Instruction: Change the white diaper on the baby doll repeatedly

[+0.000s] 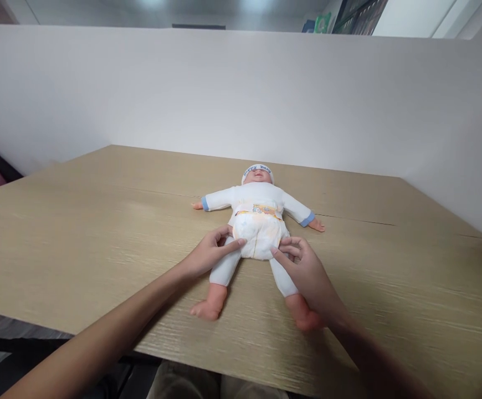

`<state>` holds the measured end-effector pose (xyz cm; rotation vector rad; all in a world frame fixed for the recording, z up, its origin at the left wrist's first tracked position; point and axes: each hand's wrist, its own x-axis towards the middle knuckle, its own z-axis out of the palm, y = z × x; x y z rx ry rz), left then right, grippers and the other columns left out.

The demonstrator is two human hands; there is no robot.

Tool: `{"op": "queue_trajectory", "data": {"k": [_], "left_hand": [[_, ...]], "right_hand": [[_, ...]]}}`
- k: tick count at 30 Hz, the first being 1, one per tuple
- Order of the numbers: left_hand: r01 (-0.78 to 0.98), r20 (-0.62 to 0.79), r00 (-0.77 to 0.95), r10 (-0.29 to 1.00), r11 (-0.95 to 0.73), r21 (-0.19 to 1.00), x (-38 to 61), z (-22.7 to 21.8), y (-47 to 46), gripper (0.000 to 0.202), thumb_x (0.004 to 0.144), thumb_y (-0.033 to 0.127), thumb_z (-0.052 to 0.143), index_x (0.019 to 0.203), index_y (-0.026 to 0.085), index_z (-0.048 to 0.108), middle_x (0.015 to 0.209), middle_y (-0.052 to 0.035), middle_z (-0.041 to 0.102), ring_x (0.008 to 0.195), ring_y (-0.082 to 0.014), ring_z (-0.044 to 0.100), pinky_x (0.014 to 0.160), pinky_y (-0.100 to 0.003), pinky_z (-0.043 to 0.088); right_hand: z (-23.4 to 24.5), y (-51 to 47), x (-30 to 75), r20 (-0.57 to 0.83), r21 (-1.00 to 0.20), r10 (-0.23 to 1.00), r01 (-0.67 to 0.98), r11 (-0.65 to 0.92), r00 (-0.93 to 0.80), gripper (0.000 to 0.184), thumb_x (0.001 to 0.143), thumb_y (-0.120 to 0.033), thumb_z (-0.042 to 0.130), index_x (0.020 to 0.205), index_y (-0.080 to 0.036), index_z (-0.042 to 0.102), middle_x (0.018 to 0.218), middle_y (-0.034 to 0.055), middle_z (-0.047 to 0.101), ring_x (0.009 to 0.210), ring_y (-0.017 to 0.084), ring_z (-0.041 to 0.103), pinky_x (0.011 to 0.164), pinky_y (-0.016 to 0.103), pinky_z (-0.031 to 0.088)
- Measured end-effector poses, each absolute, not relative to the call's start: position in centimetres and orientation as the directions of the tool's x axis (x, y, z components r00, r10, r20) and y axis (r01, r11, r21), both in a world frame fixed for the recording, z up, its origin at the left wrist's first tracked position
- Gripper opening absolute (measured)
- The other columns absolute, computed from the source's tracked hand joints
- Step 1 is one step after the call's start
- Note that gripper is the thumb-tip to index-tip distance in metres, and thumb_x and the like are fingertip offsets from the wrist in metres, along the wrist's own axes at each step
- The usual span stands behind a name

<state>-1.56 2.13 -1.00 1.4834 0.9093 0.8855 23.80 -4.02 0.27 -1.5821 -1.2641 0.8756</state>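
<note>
Diaper [258,235] on doll [257,194], centre frame, left hand [211,250] and right hand [305,265] at its leg edges, can't tell if pinching; best worked evenly, lightly, both sides together.

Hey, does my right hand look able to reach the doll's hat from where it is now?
Probably yes: your right hand would need to leave the diaper and stretch forward, but only the flat-lying doll is between it and the hat.
</note>
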Motion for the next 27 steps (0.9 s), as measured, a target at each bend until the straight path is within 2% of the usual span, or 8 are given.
{"op": "queue_trajectory", "data": {"k": [4, 6, 11, 14, 18, 22, 25, 27], "left_hand": [[0.082, 0.057, 0.424, 0.904, -0.101, 0.991, -1.4, -1.0, 2.1, 0.044, 0.098, 0.060, 0.080, 0.111, 0.019, 0.072, 0.109, -0.0065, 0.074, 0.099, -0.0228, 0.066, 0.089, -0.035, 0.051], [0.082, 0.057, 0.424, 0.904, -0.101, 0.991, -1.3, -1.0, 2.1, 0.045, 0.097, 0.061, 0.080, 0.111, 0.019, 0.071, 0.110, -0.0065, 0.074, 0.100, -0.0233, 0.065, 0.089, -0.035, 0.051], [0.084, 0.058, 0.404, 0.913, -0.100, 0.991, -1.2, -1.1, 2.1, 0.047, 0.096, 0.062, 0.081, 0.112, 0.018, 0.072, 0.110, -0.0063, 0.074, 0.104, -0.0252, 0.065, 0.094, -0.036, 0.051], [0.073, 0.085, 0.384, 0.919, -0.122, 0.990, -1.0, -1.3, 1.9, 0.045, 0.097, 0.060, 0.081, 0.110, 0.019, 0.073, 0.107, -0.0047, 0.073, 0.102, -0.0241, 0.065, 0.093, -0.035, 0.050], [0.048, 0.121, 0.361, 0.925, -0.148, 0.988, -0.9, -1.7, 1.8, 0.044, 0.099, 0.061, 0.079, 0.111, 0.019, 0.073, 0.109, -0.0051, 0.075, 0.102, -0.0238, 0.065, 0.091, -0.034, 0.049], [0.050, 0.113, 0.353, 0.929, -0.139, 0.989, -0.9, -2.0, 1.8, 0.045, 0.100, 0.062, 0.077, 0.112, 0.018, 0.075, 0.106, -0.0053, 0.075, 0.096, -0.0222, 0.064, 0.086, -0.032, 0.048], [0.037, 0.098, 0.357, 0.929, -0.119, 0.992, -1.0, -1.9, 1.9, 0.048, 0.099, 0.063, 0.078, 0.112, 0.018, 0.076, 0.106, -0.0060, 0.076, 0.094, -0.0217, 0.064, 0.083, -0.032, 0.048], [0.017, 0.083, 0.363, 0.928, -0.095, 0.995, -1.1, -1.7, 1.9, 0.048, 0.098, 0.063, 0.080, 0.112, 0.017, 0.077, 0.106, -0.0060, 0.077, 0.094, -0.0214, 0.065, 0.082, -0.031, 0.048]], "right_hand": [[1.1, -4.2, 23.8, 0.043, -0.919, 0.987, 0.394, -0.021, 0.153, 0.034, 0.090, -0.052, 0.080, 0.105, -0.023, 0.076, 0.110, 0.0120, 0.088, 0.107, 0.031, 0.082, 0.094, 0.044, 0.061], [1.3, -4.3, 23.7, 0.086, -0.899, 0.988, 0.437, 0.023, 0.125, 0.030, 0.093, -0.051, 0.077, 0.102, -0.022, 0.080, 0.108, 0.0105, 0.088, 0.103, 0.031, 0.081, 0.092, 0.043, 0.059], [0.8, -4.1, 23.4, 0.134, -0.814, 0.986, 0.579, 0.053, 0.098, 0.036, 0.094, -0.056, 0.072, 0.095, -0.022, 0.084, 0.095, 0.0073, 0.085, 0.087, 0.027, 0.072, 0.079, 0.037, 0.053], [0.5, -3.9, 23.3, 0.143, -0.835, 0.984, 0.547, 0.061, 0.109, 0.037, 0.092, -0.057, 0.075, 0.100, -0.022, 0.085, 0.095, 0.0066, 0.083, 0.088, 0.027, 0.070, 0.079, 0.036, 0.053], [0.3, -3.8, 23.5, 0.112, -0.862, 0.985, 0.506, 0.030, 0.133, 0.039, 0.092, -0.061, 0.076, 0.093, -0.022, 0.082, 0.083, 0.0027, 0.076, 0.079, 0.023, 0.063, 0.072, 0.033, 0.048], [0.1, -4.0, 23.7, 0.161, -0.825, 0.972, 0.564, 0.038, 0.170, 0.040, 0.093, -0.062, 0.075, 0.099, -0.024, 0.084, 0.090, 0.0042, 0.076, 0.083, 0.025, 0.062, 0.077, 0.036, 0.047], [0.2, -4.3, 23.7, 0.268, -0.772, 0.945, 0.629, 0.094, 0.188, 0.039, 0.095, -0.061, 0.074, 0.101, -0.025, 0.084, 0.092, 0.0058, 0.074, 0.084, 0.025, 0.060, 0.080, 0.038, 0.048], [0.3, -4.4, 23.6, 0.349, -0.749, 0.920, 0.643, 0.159, 0.179, 0.039, 0.095, -0.061, 0.074, 0.098, -0.024, 0.083, 0.104, 0.0083, 0.074, 0.088, 0.025, 0.061, 0.083, 0.039, 0.050]]}}
